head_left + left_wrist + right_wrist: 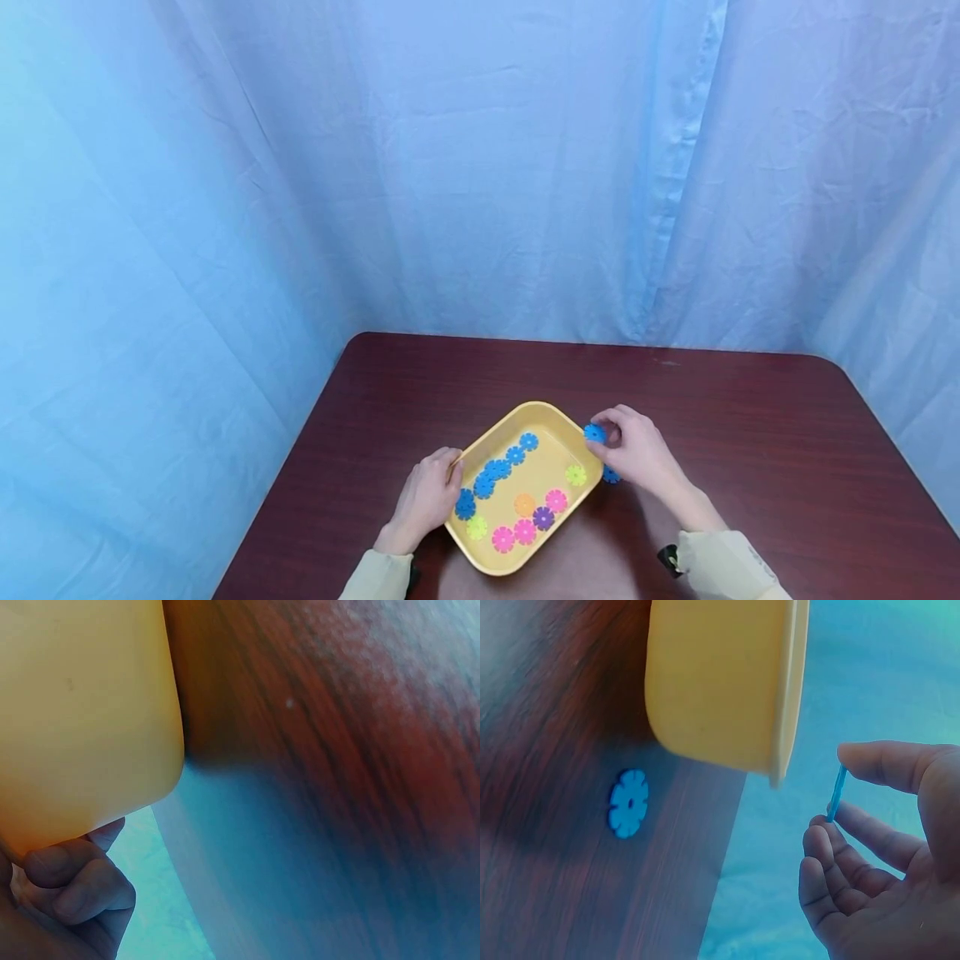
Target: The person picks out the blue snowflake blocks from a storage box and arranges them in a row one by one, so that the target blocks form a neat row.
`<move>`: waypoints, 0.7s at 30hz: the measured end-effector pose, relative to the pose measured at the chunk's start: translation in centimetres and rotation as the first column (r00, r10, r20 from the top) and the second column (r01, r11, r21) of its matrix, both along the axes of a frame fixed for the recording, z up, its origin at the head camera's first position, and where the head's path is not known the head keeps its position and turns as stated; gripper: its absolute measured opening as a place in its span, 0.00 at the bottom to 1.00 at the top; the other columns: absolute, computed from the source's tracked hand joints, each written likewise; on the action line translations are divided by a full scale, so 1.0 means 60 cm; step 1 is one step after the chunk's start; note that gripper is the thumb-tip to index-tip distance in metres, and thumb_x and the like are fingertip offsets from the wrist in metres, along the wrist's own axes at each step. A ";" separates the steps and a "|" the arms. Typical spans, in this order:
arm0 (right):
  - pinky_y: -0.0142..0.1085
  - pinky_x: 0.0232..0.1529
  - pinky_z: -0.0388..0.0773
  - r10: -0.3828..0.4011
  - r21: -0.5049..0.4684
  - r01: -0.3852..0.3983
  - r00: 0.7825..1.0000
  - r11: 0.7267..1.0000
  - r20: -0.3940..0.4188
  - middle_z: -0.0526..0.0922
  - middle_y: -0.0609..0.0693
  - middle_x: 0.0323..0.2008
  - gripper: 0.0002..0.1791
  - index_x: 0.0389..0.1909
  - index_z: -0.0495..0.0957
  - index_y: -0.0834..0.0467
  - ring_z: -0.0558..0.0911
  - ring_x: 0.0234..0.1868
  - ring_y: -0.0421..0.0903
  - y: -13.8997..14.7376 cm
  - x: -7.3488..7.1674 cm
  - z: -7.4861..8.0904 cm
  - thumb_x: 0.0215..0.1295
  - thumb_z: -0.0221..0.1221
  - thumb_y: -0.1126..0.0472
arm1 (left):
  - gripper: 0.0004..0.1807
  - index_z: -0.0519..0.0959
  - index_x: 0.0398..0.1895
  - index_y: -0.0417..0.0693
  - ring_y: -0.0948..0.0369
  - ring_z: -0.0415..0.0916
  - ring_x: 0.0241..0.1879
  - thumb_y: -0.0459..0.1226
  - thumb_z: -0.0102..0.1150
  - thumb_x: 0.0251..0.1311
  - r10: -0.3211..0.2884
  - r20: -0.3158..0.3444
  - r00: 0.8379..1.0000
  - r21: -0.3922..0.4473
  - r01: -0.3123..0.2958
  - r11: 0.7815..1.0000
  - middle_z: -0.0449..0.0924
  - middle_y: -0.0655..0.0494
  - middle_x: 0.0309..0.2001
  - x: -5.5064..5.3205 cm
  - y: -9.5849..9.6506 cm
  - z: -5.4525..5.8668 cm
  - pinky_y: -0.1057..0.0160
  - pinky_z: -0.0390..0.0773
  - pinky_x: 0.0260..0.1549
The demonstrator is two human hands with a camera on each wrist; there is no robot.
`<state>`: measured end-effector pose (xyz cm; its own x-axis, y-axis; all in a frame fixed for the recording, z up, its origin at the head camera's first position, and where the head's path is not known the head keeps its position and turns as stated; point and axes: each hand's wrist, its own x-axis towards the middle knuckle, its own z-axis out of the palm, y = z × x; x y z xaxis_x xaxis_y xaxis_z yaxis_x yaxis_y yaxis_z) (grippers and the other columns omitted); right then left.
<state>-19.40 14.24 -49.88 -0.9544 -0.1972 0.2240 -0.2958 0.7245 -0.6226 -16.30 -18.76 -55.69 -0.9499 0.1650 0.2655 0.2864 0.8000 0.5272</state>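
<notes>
A yellow plastic tub (536, 409) sits at an angle on the table, with my left hand (427, 493) gripping its left rim. In the left wrist view the curled fingers (97, 889) lie against the tub's edge. My right hand (637, 450) pinches a blue notched disc (594, 433) between thumb and fingers at the tub's right corner; the right wrist view shows this disc (837, 793) edge-on. A second blue disc (629, 803) lies on the table beside the tub. Inside are several blue discs (497, 470), pink discs (525, 532), two yellow-green discs (575, 475), one orange (525, 505) and one purple (543, 518).
The dark red-brown wooden table (360, 417) has rounded far corners. Light blue curtains (487, 167) hang behind it and along both sides. A dark band (670, 560) is on the right wrist at the pale sleeve (723, 565).
</notes>
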 end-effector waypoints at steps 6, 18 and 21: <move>0.37 0.31 0.75 -0.020 0.001 0.020 1.000 1.000 0.003 0.78 0.49 0.33 0.17 0.42 0.83 0.63 0.73 0.31 0.44 0.022 0.004 -0.006 0.53 0.74 0.62 | 0.10 0.84 0.47 0.43 0.61 0.81 0.37 0.36 0.57 0.70 -0.005 0.008 1.000 0.002 0.005 1.000 0.83 0.54 0.41 0.001 0.000 -0.001 0.60 0.80 0.35; 0.37 0.31 0.72 -0.071 0.031 0.069 0.996 0.997 0.055 0.76 0.48 0.30 0.16 0.41 0.83 0.63 0.72 0.31 0.44 0.051 0.014 -0.043 0.54 0.73 0.61 | 0.10 0.83 0.47 0.43 0.61 0.80 0.36 0.37 0.57 0.70 0.002 0.023 1.000 -0.001 -0.002 1.000 0.83 0.54 0.41 0.002 -0.003 -0.002 0.60 0.80 0.35; 0.37 0.31 0.71 -0.084 0.040 0.081 0.994 0.996 0.076 0.75 0.48 0.30 0.16 0.41 0.83 0.63 0.72 0.31 0.44 0.055 0.015 -0.055 0.55 0.73 0.61 | 0.09 0.83 0.47 0.43 0.62 0.80 0.36 0.36 0.57 0.70 0.000 0.025 1.000 0.001 0.000 1.000 0.83 0.54 0.40 0.002 -0.004 -0.003 0.60 0.80 0.35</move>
<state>-18.47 17.52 -53.18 -0.9820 -0.1239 0.1427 -0.1860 0.7671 -0.6140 -16.17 -18.98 -55.88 -0.9563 0.1643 0.2420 0.2728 0.7994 0.5352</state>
